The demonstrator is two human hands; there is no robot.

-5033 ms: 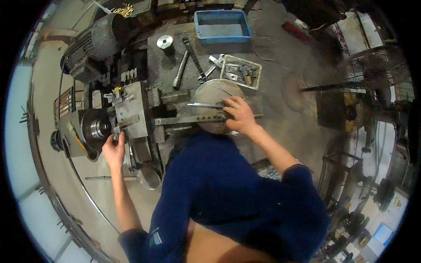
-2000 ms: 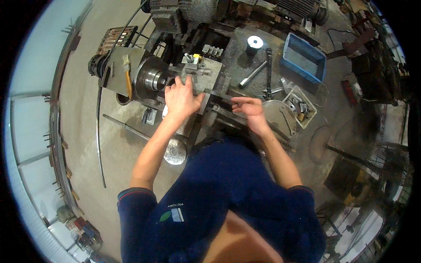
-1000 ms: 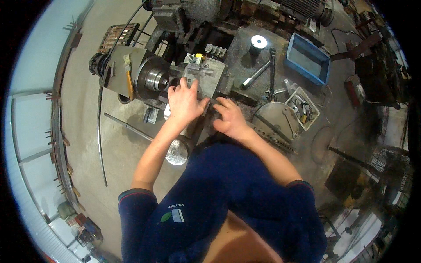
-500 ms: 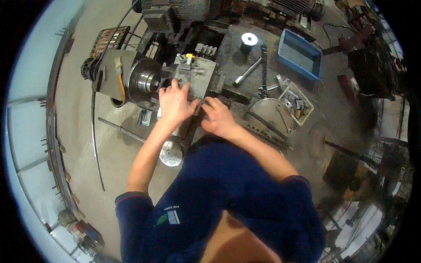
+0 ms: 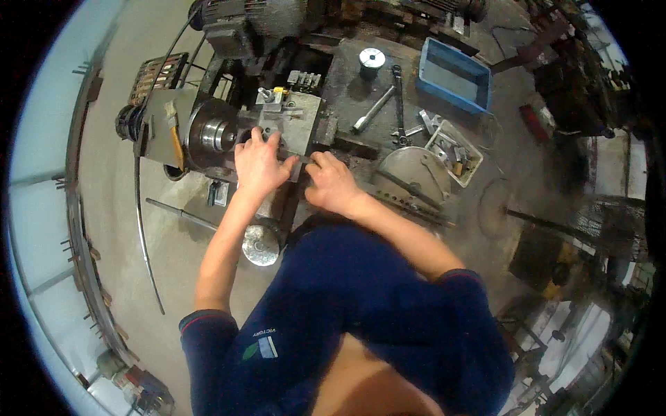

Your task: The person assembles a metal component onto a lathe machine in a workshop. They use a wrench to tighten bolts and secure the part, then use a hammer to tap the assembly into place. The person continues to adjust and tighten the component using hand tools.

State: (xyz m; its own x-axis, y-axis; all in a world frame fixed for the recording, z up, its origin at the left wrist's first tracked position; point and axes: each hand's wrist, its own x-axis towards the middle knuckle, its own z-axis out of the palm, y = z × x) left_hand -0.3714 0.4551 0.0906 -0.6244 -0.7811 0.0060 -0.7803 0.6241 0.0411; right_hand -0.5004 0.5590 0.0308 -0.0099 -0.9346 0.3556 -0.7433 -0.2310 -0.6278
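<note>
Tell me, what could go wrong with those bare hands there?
The left hand is bare and close to the round metal spindle; if that turned, the hand might get caught. The orange-handled brush, lying beside the spindle, could perhaps shake loose if there were strong vibration.

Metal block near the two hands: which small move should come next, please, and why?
Perhaps lift the left hand slightly: it hides part of the metal block, and the right hand is close beside it, so what the fingertips touch there cannot be seen clearly.
</note>
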